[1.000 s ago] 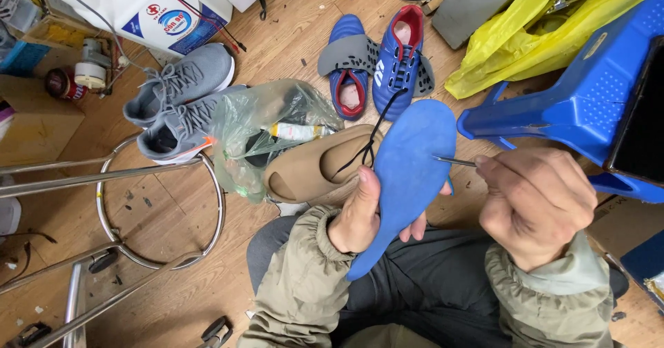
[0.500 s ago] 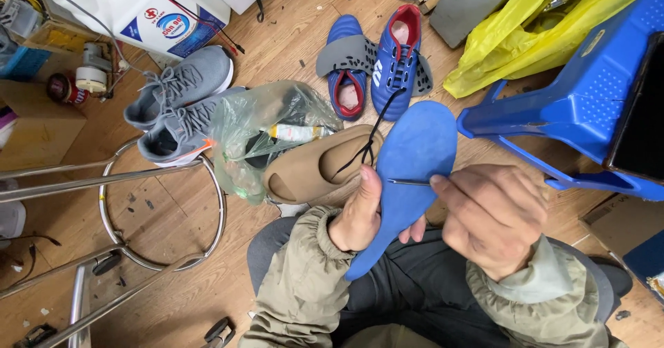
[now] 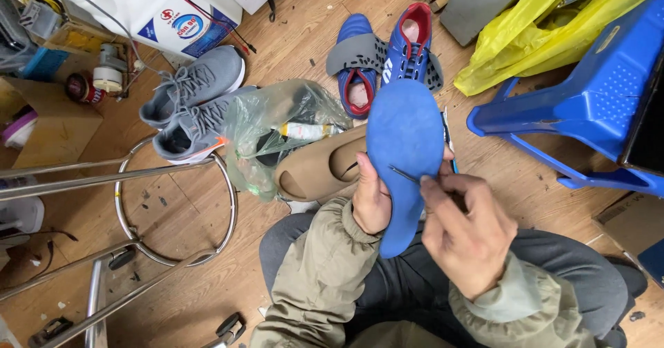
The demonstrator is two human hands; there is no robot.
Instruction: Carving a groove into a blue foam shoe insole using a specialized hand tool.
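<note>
Gripping the blue insole (image 3: 404,147) upright in my left hand (image 3: 372,199), above my lap, I pinch a thin needle (image 3: 403,175) in my right hand (image 3: 467,234) (angle it shallow, push steadily). Since a second ago, my right hand has moved left, onto the insole.

Blue insole (image 3: 403,140) upright, thin needle-like tool (image 3: 403,175) touching its middle

The left hand (image 3: 371,199) grips a blue insole (image 3: 403,154) upright by its edge, above the lap. The right hand (image 3: 465,234) pinches a thin needle (image 3: 403,175), its tip touching the insole's face. Behind lie a tan shoe (image 3: 319,172), grey sneakers (image 3: 190,106) and blue shoes (image 3: 384,51) (on a wooden floor).
</note>
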